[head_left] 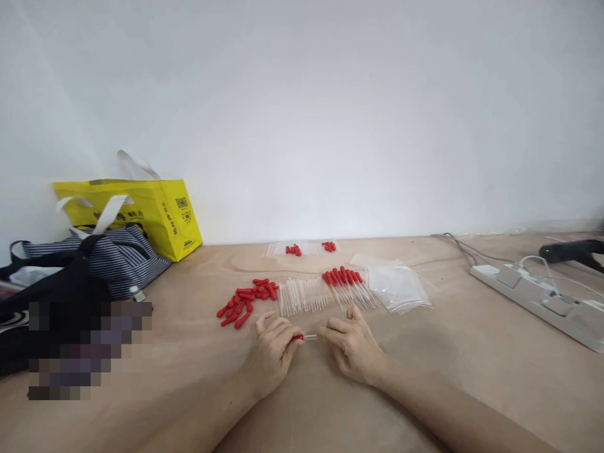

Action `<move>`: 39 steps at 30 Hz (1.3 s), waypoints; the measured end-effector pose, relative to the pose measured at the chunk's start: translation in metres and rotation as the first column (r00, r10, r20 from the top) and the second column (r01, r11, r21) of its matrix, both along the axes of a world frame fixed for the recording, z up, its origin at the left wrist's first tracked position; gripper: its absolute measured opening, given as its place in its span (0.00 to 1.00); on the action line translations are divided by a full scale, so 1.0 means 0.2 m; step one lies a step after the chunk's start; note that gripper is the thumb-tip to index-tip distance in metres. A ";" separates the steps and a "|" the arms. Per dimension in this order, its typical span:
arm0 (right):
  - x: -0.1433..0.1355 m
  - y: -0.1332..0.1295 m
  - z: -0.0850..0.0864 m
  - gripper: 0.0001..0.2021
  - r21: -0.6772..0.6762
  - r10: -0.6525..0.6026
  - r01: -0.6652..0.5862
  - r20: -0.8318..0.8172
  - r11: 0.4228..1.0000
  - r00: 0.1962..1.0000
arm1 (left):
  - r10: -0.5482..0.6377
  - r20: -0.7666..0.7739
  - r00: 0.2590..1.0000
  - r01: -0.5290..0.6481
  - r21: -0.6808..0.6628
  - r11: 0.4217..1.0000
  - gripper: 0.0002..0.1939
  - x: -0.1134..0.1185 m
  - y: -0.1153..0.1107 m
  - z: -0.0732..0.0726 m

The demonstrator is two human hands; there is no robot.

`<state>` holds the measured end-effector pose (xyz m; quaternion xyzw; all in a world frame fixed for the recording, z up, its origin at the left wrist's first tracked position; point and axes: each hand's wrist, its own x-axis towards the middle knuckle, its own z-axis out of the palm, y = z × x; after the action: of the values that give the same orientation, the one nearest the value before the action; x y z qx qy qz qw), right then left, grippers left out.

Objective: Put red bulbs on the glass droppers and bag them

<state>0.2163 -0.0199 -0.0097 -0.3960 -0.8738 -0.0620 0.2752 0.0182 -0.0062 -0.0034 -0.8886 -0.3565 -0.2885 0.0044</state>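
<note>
My left hand (276,349) is closed round a red rubber dropper bulb (298,338), mostly hidden by the fingers. My right hand (352,345) pinches a clear dropper tube (310,338) that runs across the gap between the hands and meets the bulb's mouth; how deep it sits I cannot tell. Beyond my left hand lies a loose pile of red bulbs (243,306). Bare clear tubes (303,296) are lined up in a row ahead of both hands. To their right rest several droppers (348,287) with red bulbs on their tubes.
Clear zip bags (401,288) lie right of the droppers. Against the wall is another bag (311,250) with red bulbs on it. A yellow bag (165,217) and a striped bag (132,258) stand at left. A white power strip (533,302) with cables is at right.
</note>
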 end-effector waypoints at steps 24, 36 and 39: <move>-0.04 0.00 -0.01 0.09 0.003 -0.047 0.047 -0.015 0.999 0.999 | -0.025 -0.053 0.998 0.024 -0.011 1.000 0.08 -0.04 0.06 0.02; 0.06 0.22 -0.02 0.11 -0.224 -0.610 0.568 -0.264 0.792 0.747 | 0.284 0.057 0.957 -0.288 0.082 0.954 0.12 -0.09 0.14 -0.01; 0.07 0.32 0.00 0.11 -0.294 -0.729 0.667 -0.262 0.685 0.633 | 0.282 0.024 0.959 -0.283 0.085 0.955 0.10 -0.09 0.14 -0.01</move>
<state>0.2296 0.0435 -0.0106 -0.7298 -0.5876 -0.0163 0.3491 0.0010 0.0212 -0.0057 -0.8258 -0.4667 -0.3056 0.0825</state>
